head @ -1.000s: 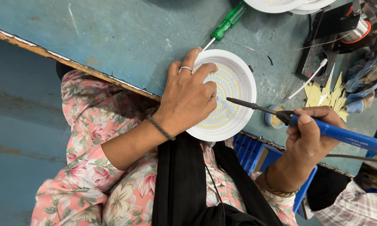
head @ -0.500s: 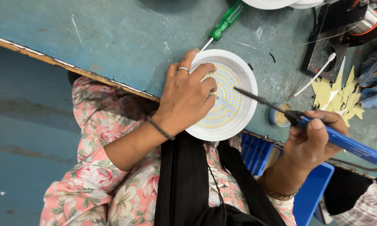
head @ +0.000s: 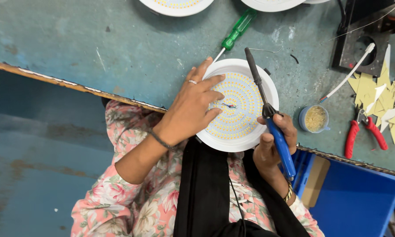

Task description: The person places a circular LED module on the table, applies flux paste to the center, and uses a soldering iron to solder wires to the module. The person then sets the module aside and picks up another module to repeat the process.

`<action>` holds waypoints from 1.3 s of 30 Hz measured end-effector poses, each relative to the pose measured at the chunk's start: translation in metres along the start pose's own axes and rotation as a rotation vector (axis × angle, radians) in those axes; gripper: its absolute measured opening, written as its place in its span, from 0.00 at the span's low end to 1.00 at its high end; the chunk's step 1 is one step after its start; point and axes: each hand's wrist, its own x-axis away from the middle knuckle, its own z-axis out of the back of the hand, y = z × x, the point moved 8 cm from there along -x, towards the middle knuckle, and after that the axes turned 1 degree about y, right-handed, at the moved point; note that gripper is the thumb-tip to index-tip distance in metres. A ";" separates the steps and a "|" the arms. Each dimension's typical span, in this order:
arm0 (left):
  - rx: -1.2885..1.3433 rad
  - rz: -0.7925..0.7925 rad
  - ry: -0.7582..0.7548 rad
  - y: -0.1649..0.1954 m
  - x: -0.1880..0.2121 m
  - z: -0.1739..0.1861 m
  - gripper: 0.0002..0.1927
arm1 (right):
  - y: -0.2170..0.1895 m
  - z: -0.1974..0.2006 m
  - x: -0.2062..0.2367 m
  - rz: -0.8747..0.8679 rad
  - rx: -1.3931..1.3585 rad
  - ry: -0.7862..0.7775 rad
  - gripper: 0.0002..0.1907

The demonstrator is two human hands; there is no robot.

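A round white lamp panel (head: 243, 112) studded with small yellow diodes lies at the near edge of the teal workbench (head: 118, 48). My left hand (head: 193, 105) rests flat on its left side, fingers spread, a ring on one finger. Thin red and dark wires (head: 228, 105) sit at the panel's middle, just off my fingertips. My right hand (head: 274, 142) grips the blue handle of a soldering iron (head: 263, 103). Its dark shaft points up and away over the panel's right part.
A green-handled screwdriver (head: 237, 30) lies beyond the panel. Right of it are a small round tub of yellowish grains (head: 314, 118), red-handled pliers (head: 362, 129), yellow card scraps (head: 392, 94) and a black stand (head: 364, 48). More white panels (head: 175, 5) sit at the far edge. A blue bin (head: 359, 193) stands below the bench.
The soldering iron has swung from pointing left across the panel to pointing up over its right side. My right hand moved left toward the panel. My left hand's fingers have spread flatter.
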 end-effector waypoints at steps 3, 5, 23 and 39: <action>-0.124 0.009 -0.036 0.009 0.004 -0.002 0.12 | 0.004 -0.001 -0.002 -0.028 -0.007 -0.002 0.28; -0.200 0.011 -0.027 0.016 0.008 -0.001 0.09 | 0.009 0.000 -0.002 -0.054 -0.013 0.004 0.28; -0.261 0.000 -0.096 0.029 -0.012 -0.018 0.05 | 0.003 0.000 -0.005 -0.117 0.024 -0.135 0.25; -0.153 -0.066 -0.078 0.021 -0.012 -0.012 0.06 | -0.005 0.005 -0.010 -0.067 0.005 -0.156 0.24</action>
